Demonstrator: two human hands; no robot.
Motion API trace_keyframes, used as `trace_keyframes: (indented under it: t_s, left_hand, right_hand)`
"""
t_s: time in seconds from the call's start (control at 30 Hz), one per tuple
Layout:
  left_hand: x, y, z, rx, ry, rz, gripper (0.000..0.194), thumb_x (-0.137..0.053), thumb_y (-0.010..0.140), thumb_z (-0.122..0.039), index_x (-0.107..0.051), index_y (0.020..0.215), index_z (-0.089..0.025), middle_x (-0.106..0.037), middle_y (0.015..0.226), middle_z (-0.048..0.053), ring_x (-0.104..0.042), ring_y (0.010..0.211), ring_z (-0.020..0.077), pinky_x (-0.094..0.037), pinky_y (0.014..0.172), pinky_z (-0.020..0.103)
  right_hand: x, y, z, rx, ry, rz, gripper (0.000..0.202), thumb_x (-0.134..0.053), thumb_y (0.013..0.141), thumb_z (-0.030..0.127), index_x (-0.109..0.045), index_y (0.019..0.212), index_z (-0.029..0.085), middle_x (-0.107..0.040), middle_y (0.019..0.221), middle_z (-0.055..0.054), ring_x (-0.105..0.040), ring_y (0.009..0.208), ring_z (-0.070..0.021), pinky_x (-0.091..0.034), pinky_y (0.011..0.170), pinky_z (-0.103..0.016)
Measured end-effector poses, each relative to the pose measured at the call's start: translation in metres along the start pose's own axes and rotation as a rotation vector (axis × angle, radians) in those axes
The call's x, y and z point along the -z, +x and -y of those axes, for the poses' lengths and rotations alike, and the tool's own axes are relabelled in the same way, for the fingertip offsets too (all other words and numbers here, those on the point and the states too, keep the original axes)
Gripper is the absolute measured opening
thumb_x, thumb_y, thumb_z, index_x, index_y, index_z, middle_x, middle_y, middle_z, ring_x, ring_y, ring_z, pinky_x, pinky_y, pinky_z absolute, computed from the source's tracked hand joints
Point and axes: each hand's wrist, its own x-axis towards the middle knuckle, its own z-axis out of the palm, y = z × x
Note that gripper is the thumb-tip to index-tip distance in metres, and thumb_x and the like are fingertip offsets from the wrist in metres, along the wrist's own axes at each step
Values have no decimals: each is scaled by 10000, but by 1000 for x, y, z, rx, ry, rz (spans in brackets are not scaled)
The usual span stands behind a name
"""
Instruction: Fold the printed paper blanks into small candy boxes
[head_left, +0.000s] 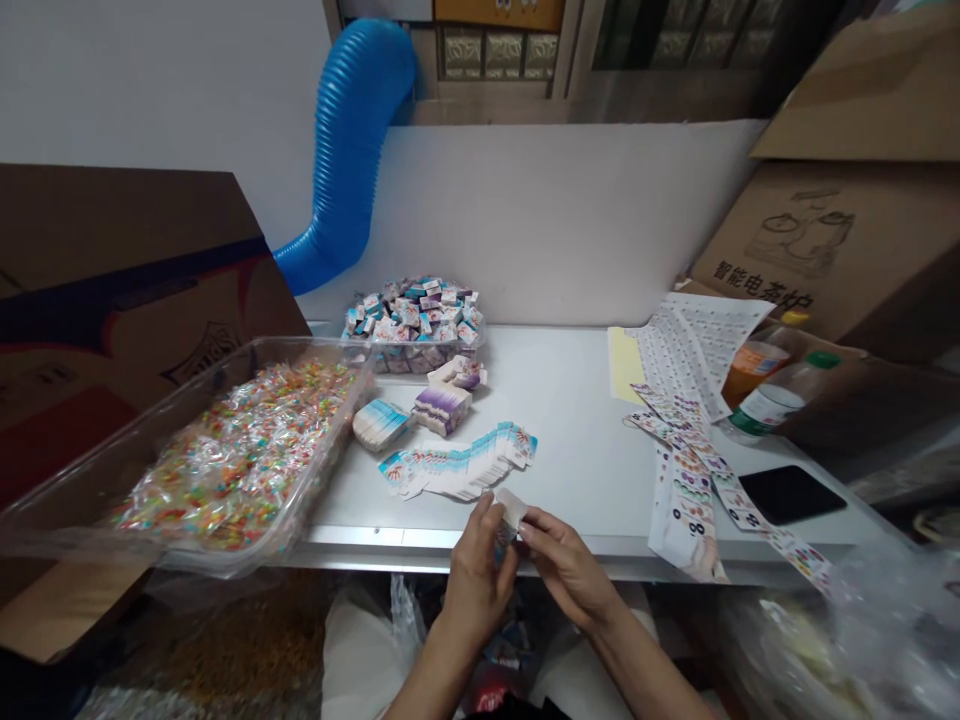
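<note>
A cardboard box is noted at far left, with a clear plastic tray beside it, filled with clear packets of multicoloured bits. A ribbed blue hose is seen behind. A clear container heaped with small printed boxes is placed at the back of the worktop. In front of it, a blue-and-white stack and a purple-and-white stack are found, with a fanned row of flat cartons nearer the front edge. Just before that row, a small pale carton is held between both hands: it is gripped by the thumb and fingers of the left hand, and its right side is pinched by the right hand. To the right, printed sheets, sticker strips, two bottles, a black phone and a second cardboard box are recorded.
</note>
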Motion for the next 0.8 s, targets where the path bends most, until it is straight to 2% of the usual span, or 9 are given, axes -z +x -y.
trace_keyframes:
  t_s: [0.07,0.13,0.2,0.3,0.37,0.5,0.63,0.73,0.8]
  left_hand:
    - [0,-1,1,-42,16,7,475,-442,830,-84,-342,1282,-193,-449,1335,154,-435,1253,229,-444,977,426]
    - [0,-2,1,-74,37,19,479,-430,820,-67,-349,1276,-190,-446,1336,159,-430,1256,235,-439,981,440]
    - [1,-2,1,-61,57,36,486,-426,808,-58,-357,1273,-182,-464,1311,163,-454,1231,240,-444,973,448]
    - [1,-3,-1,-16,77,58,511,-430,805,-61,-337,1296,-167,-483,1279,172,-480,1196,246,-455,956,456]
    - [1,-4,-1,-22,94,62,508,-428,811,-64,-334,1299,-168,-479,1277,174,-477,1195,253,-459,947,465]
    - [3,-7,0,-34,101,36,514,-420,827,-76,-300,1319,-162,-494,1250,173,-495,1174,249,-471,932,456]
    - [4,-10,2,-41,134,28,546,-419,846,-106,-229,1357,-120,-486,1258,192,-492,1181,246,-476,934,440]
    - [3,-11,7,-95,185,15,527,-403,850,-95,-251,1353,-120,-493,1260,189,-472,1208,252,-473,943,450]
    - [1,-12,11,-98,214,0,526,-402,847,-90,-257,1352,-117,-488,1271,195,-471,1213,258,-482,935,456]
  right_hand:
    - [-2,2,-4,-34,61,-23,292,-603,774,327,-664,1004,159,-690,950,-90,-622,912,-248,-470,850,-396]
    - [-3,3,-6,-50,24,-57,282,-579,782,312,-671,995,151,-696,940,-93,-632,888,-249,-490,814,-390]
    - [-5,1,-6,11,-154,-106,296,-551,809,315,-671,1029,157,-693,985,-94,-621,943,-256,-473,864,-409]
    - [-10,-4,-7,204,-506,-171,343,-499,867,347,-636,1141,191,-642,1149,-98,-547,1110,-252,-370,1010,-445]
    - [-11,-7,-9,267,-632,-189,368,-457,893,372,-616,1177,201,-625,1188,-103,-534,1141,-247,-357,1028,-460]
    - [-8,-5,-14,187,-648,-227,385,-477,881,398,-630,1157,176,-645,1162,-112,-577,1103,-252,-417,989,-463]
    - [-5,-1,-11,176,-735,-202,369,-457,891,355,-623,1165,172,-657,1142,-105,-599,1068,-241,-456,948,-437]
    - [-6,-3,-6,248,-1019,-162,353,-410,900,258,-619,1168,164,-691,1057,-108,-634,954,-244,-491,860,-434]
    - [-8,-7,-4,350,-1246,-122,374,-386,885,183,-596,1191,140,-689,1043,-117,-627,901,-254,-484,821,-450]
